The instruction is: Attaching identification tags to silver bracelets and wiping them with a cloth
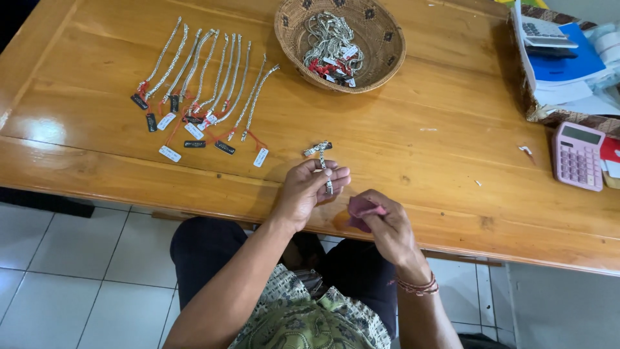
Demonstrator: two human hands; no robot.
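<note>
Silver chain bracelet being held at the near table edge, cloth in the other hand

The person's left hand (310,187) is pinching a silver chain bracelet (322,158) between thumb and fingertips, fingers closed narrowly on its lower stretch, while the upper end with its clasp is lying across the wooden table (420,142) just above the knuckles. The right hand (381,223) is closing around a small dark red cloth (359,210), folded between thumb and fingers, just beside the bracelet's lower end. The chain is looking light, limp and smooth, likely to slide through a loose pinch, so a hold near the stiffer clasp end is judged safest. Tagged bracelets (206,84) are lying in a row to the far left; a woven basket (381,39) is holding more; a pink calculator (577,155) is sitting at the right
</note>
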